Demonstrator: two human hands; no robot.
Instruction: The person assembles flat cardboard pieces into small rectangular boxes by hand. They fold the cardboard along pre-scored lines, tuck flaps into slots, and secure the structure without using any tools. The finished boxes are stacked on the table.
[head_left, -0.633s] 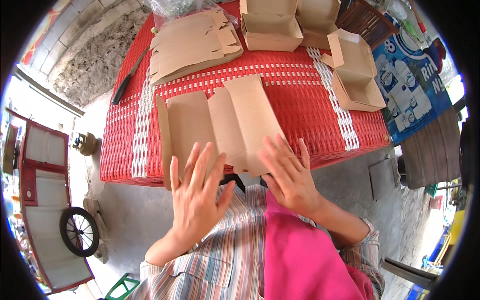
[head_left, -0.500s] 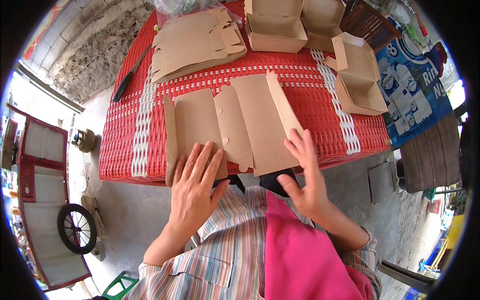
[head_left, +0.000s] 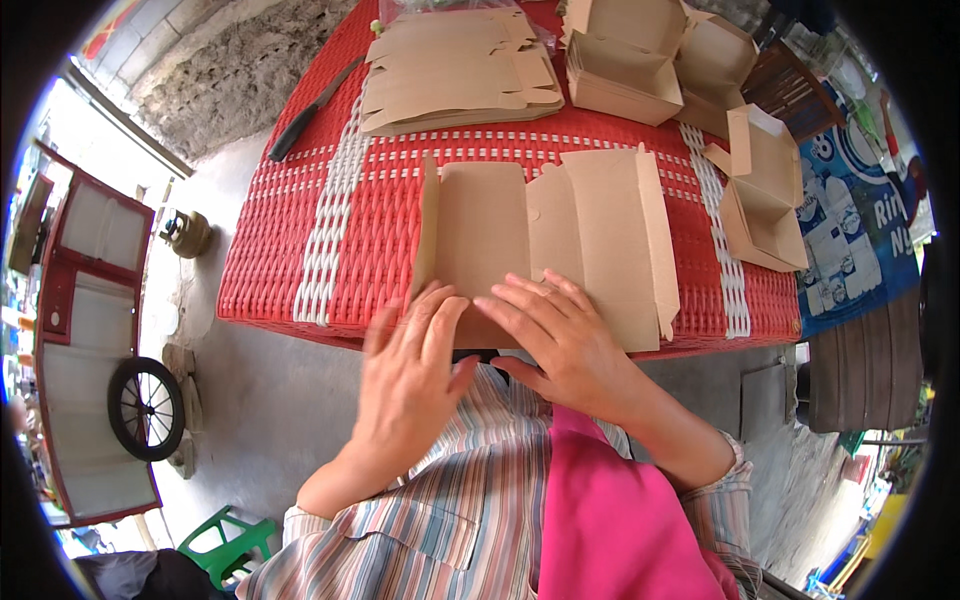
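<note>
Head view, near edge first: your left hand (head_left: 415, 365) and right hand (head_left: 560, 340) lie side by side, fingers spread and flat, neither closed around anything; both press on the near margin of the flat cardboard box blank (head_left: 545, 240), probably to pin it so it cannot slide off the bench (head_left: 290, 250). Blank lies unfolded at the near edge of the red woven bench top, long axis running left to right across you, creases running away from you; its left flap stands up a little, its right flap droops at the edge. Beyond, a stack of flat blanks (head_left: 460, 70) waits centre-left, a dark knife (head_left: 312, 110) beside it; folded boxes (head_left: 625, 55) sit far right, likely finished ones kept clear.
</note>
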